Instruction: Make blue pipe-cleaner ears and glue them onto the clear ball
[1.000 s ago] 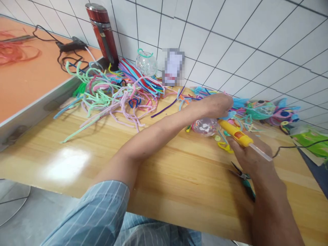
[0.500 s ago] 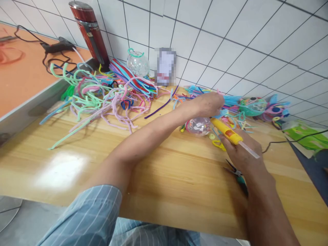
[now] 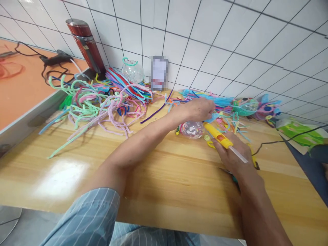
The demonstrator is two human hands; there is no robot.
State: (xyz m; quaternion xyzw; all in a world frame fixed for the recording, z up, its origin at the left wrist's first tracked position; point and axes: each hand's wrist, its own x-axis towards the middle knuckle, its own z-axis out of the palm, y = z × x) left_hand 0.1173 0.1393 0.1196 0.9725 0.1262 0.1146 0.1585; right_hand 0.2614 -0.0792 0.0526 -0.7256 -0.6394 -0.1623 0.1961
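Two bare hands, mine, meet over a pale wooden worktable set against a white tiled wall. My right hand is closed around a slim yellow glue gun with an orange label, a clear glue stick jutting from its back end over my knuckles and its nozzle pointing up and left toward a clear plastic ball flecked with glitter that sits on the table. My left hand reaches across from the left, fingers curled narrow above the ball and touching a scrap of light blue pipe cleaner just beside the gun's tip; whether the fingers pinch it I cannot tell. A black cord trails to the right across the wood. Behind my left forearm lies a big tangled heap of pastel pipe cleaners, green, pink, lilac and blue, with one dark purple strand stretched out near it. Farther back, by the wall, stand a dark red metal flask with a silver cap and a second clear glittered ball with a green loop on top. To the right of my hands rest finished round ornaments in teal and pink with big eyes. On the left, an orange-topped bench carries a black glue gun and its cable.
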